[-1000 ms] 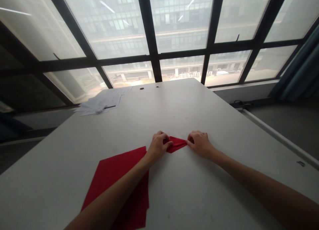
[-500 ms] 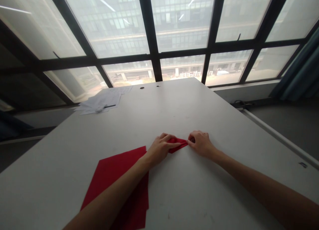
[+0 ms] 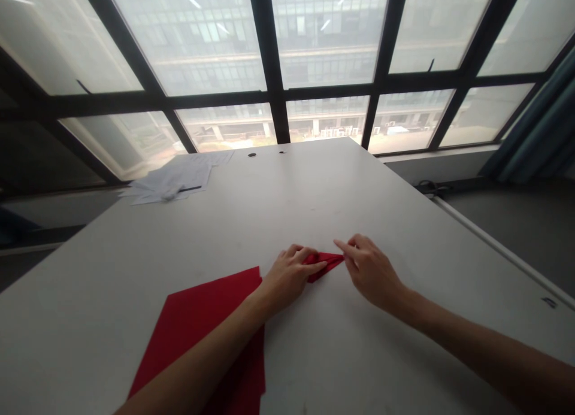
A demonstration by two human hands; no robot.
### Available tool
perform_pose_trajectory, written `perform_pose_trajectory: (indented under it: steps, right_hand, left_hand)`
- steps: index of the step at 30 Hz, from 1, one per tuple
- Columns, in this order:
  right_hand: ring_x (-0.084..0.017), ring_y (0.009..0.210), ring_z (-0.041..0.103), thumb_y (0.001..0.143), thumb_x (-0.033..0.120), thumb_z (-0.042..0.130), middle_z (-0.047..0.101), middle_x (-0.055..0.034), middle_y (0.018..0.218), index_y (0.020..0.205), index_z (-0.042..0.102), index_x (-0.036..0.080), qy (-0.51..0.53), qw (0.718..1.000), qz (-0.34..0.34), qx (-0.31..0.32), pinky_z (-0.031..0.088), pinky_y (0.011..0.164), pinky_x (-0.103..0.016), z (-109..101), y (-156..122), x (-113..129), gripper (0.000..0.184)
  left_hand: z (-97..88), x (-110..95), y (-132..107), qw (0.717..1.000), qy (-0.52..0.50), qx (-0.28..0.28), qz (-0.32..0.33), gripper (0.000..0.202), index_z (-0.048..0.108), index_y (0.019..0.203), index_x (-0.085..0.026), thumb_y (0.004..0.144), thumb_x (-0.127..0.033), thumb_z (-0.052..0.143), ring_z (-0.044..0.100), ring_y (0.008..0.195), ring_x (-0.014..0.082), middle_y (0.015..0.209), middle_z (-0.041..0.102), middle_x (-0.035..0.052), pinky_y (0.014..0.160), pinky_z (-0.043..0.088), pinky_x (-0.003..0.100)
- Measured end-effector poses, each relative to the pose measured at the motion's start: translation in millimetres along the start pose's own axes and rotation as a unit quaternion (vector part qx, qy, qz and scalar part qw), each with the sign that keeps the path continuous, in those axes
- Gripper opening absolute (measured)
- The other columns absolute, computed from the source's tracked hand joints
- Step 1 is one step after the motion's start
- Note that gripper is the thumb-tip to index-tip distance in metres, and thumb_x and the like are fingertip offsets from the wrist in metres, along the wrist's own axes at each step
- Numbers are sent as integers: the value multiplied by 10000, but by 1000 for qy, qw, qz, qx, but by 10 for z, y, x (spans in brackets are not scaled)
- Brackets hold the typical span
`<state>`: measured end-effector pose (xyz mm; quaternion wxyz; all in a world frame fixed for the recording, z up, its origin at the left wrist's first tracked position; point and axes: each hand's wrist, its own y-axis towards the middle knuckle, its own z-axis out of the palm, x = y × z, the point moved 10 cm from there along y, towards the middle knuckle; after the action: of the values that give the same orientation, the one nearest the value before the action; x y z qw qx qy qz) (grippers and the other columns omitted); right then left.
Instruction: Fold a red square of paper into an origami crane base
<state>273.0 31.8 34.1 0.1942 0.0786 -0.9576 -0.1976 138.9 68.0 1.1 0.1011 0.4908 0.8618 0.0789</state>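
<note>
A small piece of folded red paper [image 3: 331,261] with a narrow pointed end lies on the white table [image 3: 287,211]. My left hand [image 3: 291,274] is closed on its wide end, with the fingers on top pressing it against the table. My right hand [image 3: 371,268] is at the pointed tip, its index finger stretched out to the left above the paper and other fingers curled. Whether the right thumb touches the tip is hard to see. Under my left forearm lie flat red sheets [image 3: 202,313], partly hidden by the arm.
Loose white papers [image 3: 175,178] with a dark pen [image 3: 190,188] lie at the table's far left. Two cable holes [image 3: 252,155] are near the far edge. Large framed windows stand behind the table, with a blue curtain [image 3: 530,127] at the right.
My right hand has loosened its pinch on the paper's tip, stretched out its index finger and shifted slightly right. My left hand still holds the paper. The view has shifted slightly.
</note>
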Motion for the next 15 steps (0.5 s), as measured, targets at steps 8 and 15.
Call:
perform_pose_trajectory:
  steps: [8,15]
  right_hand:
    - [-285,980,534,974,460,504,590,-123,1083,1394,537,270,-143,984,-10,105,442,852,-421,277,-335,75,462]
    - [-296,976,546,985,524,426,591,-134,1107,1408,517,268,-151,981,12,122,433,845,-431,298,-354,-45,502]
  left_hand:
    - [5,-8,4,1000,-21,7,-8,515,615,1295,-426,906,-96,548,472,1151,260,1326,577,7,960,450,425]
    - [11,34,-5,999,-40,-1,-11,496,652,1259,-410,903,-86,531,478,1142,250,1323,587,4,982,456,418]
